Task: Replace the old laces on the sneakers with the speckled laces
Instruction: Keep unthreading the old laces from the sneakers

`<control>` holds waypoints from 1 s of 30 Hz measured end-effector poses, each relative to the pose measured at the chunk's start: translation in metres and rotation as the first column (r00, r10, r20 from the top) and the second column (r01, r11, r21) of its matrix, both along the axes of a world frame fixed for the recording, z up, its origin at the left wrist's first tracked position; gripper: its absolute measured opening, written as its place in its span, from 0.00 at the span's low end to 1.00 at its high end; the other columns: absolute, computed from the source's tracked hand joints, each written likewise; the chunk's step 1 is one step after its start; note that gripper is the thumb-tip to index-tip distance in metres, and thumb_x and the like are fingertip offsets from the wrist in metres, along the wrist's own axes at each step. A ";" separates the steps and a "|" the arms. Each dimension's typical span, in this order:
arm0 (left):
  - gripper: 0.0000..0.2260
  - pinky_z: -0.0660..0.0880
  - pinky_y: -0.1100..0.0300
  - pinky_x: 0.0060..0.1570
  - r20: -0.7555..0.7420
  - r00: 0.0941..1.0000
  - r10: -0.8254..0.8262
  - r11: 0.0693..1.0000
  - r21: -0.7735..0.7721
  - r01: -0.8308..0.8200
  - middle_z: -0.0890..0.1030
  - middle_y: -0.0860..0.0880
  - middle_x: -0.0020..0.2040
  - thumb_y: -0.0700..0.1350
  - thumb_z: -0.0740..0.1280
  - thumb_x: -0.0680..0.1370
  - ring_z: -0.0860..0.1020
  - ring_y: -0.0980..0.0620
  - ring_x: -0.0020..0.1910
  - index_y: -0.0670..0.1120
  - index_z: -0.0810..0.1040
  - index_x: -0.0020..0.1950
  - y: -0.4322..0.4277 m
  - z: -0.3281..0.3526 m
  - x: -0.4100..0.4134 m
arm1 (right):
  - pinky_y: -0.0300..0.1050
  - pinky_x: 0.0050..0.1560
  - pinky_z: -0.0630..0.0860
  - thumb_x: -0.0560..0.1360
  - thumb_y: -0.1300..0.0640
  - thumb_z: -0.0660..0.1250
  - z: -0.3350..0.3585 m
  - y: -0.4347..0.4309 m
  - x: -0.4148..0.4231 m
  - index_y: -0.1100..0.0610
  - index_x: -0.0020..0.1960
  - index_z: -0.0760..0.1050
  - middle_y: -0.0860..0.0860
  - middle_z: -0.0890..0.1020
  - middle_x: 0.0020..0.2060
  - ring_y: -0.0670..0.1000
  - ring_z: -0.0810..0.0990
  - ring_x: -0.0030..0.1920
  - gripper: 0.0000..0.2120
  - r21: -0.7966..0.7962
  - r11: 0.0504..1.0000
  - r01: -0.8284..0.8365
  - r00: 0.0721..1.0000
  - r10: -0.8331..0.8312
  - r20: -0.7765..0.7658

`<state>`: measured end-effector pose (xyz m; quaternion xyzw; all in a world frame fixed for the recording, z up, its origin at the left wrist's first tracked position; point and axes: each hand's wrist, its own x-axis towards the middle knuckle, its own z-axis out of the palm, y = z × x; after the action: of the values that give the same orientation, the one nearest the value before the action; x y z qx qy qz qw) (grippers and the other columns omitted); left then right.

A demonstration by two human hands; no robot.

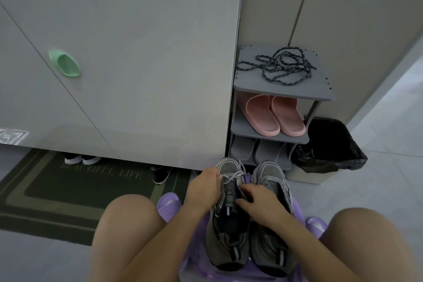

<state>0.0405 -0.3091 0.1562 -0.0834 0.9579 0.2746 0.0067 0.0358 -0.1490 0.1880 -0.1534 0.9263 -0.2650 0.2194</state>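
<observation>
The sneakers (249,224) sit side by side between my knees. My left hand (203,190) pinches the old laces (231,177) on the left one; my right hand (263,204) rests open across its tongue.

**Around the shoe rack**

A grey shoe rack (242,126) stands beside a white cupboard (137,52) with a green handle (65,64). Pink slippers (277,114) lie on its middle shelf, grey slippers (256,150) below. A black bin (329,144) stands just right of it. A dark doormat (68,192) lies left.
</observation>
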 end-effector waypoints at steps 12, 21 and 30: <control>0.11 0.64 0.61 0.39 0.193 0.980 0.041 0.975 0.207 -0.081 0.73 0.50 0.38 0.46 0.64 0.78 0.72 0.50 0.40 0.47 0.68 0.37 -0.002 0.006 -0.006 | 0.41 0.60 0.70 0.76 0.53 0.65 -0.002 0.003 0.002 0.54 0.66 0.73 0.50 0.79 0.60 0.49 0.75 0.60 0.18 -0.096 0.995 0.032 0.999 -0.033 -0.016; 0.10 0.68 0.58 0.40 0.048 0.995 0.083 0.994 0.067 -0.086 0.77 0.48 0.41 0.48 0.60 0.80 0.74 0.48 0.41 0.46 0.71 0.40 0.000 0.023 -0.015 | 0.41 0.64 0.68 0.77 0.52 0.62 -0.011 0.003 0.004 0.53 0.69 0.70 0.49 0.76 0.64 0.48 0.73 0.64 0.20 -0.101 0.992 0.076 0.997 -0.076 0.010; 0.09 0.68 0.60 0.41 0.269 0.963 0.021 0.981 0.179 -0.072 0.75 0.49 0.38 0.48 0.66 0.78 0.74 0.50 0.40 0.46 0.72 0.40 -0.007 0.015 -0.014 | 0.40 0.63 0.71 0.77 0.57 0.64 -0.010 0.003 0.002 0.56 0.66 0.73 0.51 0.79 0.61 0.47 0.77 0.61 0.18 -0.203 0.969 0.143 0.987 -0.124 0.104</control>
<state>0.0268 -0.3163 0.1716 -0.1411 0.9160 0.3500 0.1365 0.0378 -0.1462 0.1776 -0.1009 0.8906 -0.3820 0.2254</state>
